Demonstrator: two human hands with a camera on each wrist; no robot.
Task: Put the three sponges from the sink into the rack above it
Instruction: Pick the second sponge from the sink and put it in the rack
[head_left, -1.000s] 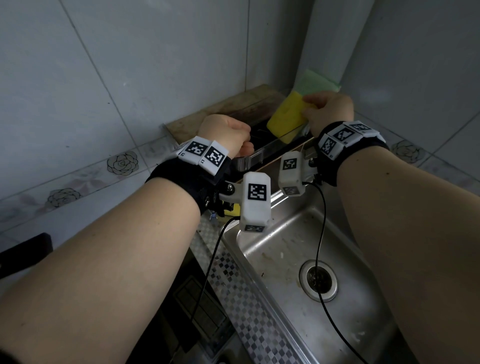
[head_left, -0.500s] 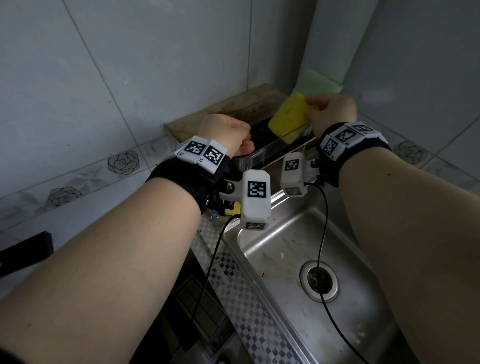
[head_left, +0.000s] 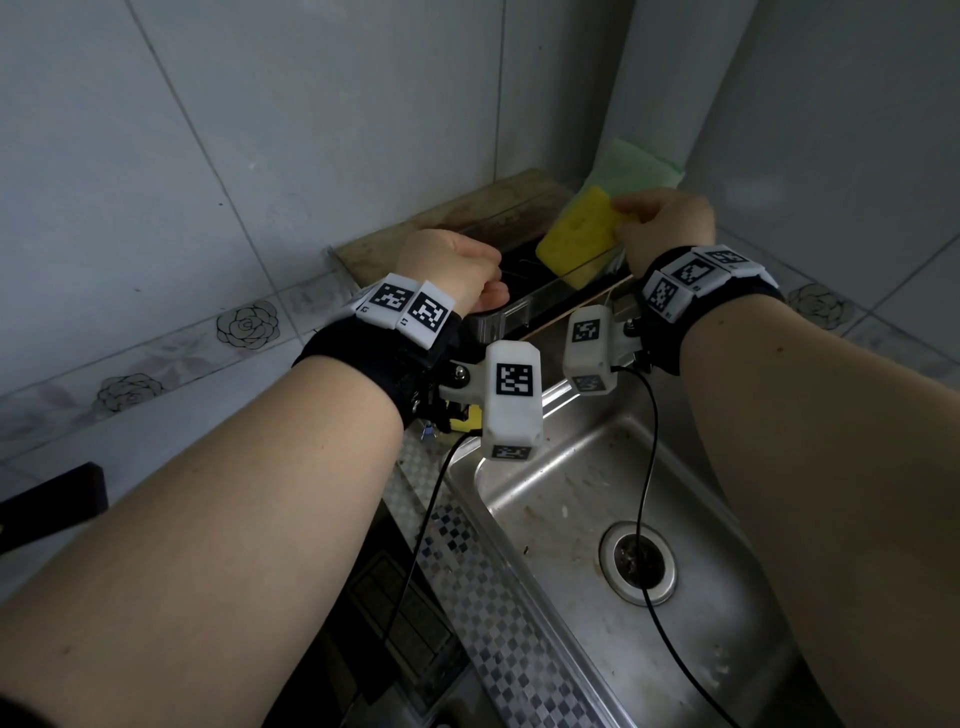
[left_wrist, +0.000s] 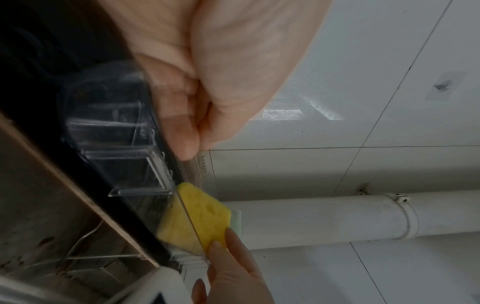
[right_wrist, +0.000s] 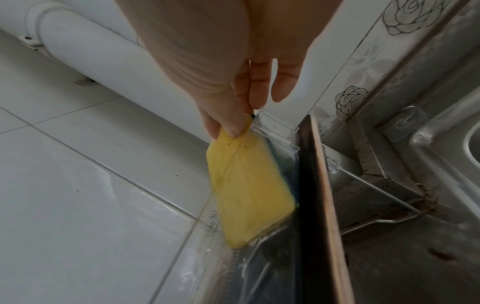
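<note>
The right hand (head_left: 662, 223) pinches a yellow sponge (head_left: 576, 234) by its top corner, thumb and fingers (right_wrist: 235, 125) clamped together on the edge. From the right wrist view a thin dark green layer shows along the sponge's back. The sponge hangs down from the fingers at a tilt, its lower end already inside the clear plastic rack (left_wrist: 130, 144) and its upper part above the rim. Just behind the fingers a pale green sponge (head_left: 631, 169) leans upright against the white pipe (left_wrist: 337, 216) in the corner.

The left hand (head_left: 452, 270) is curled closed over the near end of the rack, the thumb (left_wrist: 179, 131) pressed along the clear front wall and the fingers folded over the rim, clamped on it. The yellow sponge sits at the rack's far end, well beyond the left fingers.

The rack stands on a dark shelf with a wooden edge (right_wrist: 327, 185) against the tiled wall. Below both wrists lies the steel sink (head_left: 701, 649) with its drain (head_left: 638, 564); a black cable (head_left: 644, 467) trails down across it.
</note>
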